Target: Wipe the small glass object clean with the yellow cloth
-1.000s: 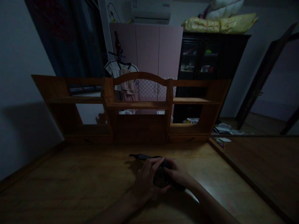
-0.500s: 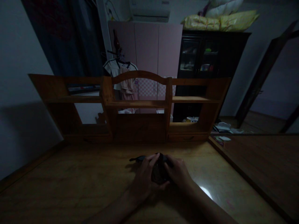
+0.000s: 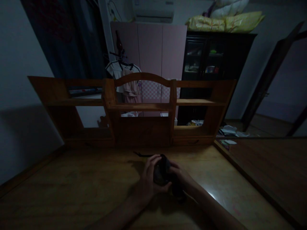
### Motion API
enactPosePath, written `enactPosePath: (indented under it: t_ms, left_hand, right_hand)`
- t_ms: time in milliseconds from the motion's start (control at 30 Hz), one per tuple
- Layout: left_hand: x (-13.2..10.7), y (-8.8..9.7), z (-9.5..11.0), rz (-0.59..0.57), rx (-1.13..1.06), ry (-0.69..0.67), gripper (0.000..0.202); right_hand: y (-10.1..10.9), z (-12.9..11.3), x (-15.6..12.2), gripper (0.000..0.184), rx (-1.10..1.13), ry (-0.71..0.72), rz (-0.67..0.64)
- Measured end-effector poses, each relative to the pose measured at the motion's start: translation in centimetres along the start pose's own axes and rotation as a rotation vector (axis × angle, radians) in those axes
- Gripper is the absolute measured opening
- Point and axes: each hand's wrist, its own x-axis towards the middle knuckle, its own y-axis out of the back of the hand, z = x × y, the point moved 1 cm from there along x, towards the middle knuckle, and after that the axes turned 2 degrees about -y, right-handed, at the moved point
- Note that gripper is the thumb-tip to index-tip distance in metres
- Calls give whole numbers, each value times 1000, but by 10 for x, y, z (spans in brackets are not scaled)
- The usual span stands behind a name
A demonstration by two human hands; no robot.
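A dark, rounded, slightly shiny object [image 3: 159, 174] is between my two hands, above the desk's middle; the dim light hides its kind. My left hand [image 3: 146, 180] wraps round its left side, fingers over the top and thumb beneath. On the right, my right hand [image 3: 182, 176] is closed with bent fingers on a dark, strap-like piece [image 3: 165, 162] lying against the object. A thin dark strap end [image 3: 143, 155] sticks out to the left beyond my left fingers. Another dark part [image 3: 177, 192] hangs below my right hand.
The wooden desktop [image 3: 79, 182] spreads around my hands. A wooden shelf unit [image 3: 141, 107] with drawers stands along its back edge. To the right, papers and bags [image 3: 229, 131] lie beyond the desk's raised edge [image 3: 249, 175]. A wall [image 3: 21, 127] borders the left side.
The strap end at the left has risen and now points up and left. A dark part now shows below my right hand. The held object has tilted slightly.
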Motion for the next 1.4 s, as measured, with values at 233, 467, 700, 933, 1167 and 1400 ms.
enactPosePath:
  t_ms: [233, 467, 700, 933, 1167, 1400]
  left_hand:
    - [-4, -1, -1, -72, 38, -35, 85]
    - [-6, -1, 3, -110, 104, -58, 85]
    - [-4, -2, 0, -4, 62, -7, 79]
    - [2, 3, -2, 68, 19, -7, 77]
    - [2, 7, 4, 29, 10, -36, 80]
    - [0, 7, 2, -14, 23, -91, 83]
  right_hand:
    - [1, -1, 0, 43, -241, 162, -11]
    - [4, -3, -6, 32, -704, 331, 56]
    - [6, -8, -10, 30, -791, 352, 81]
    - [8, -7, -13, 47, -572, 257, 148]
    - [-2, -11, -11, 32, -511, 298, 13]
    - [0, -13, -10, 31, -544, 304, 2]
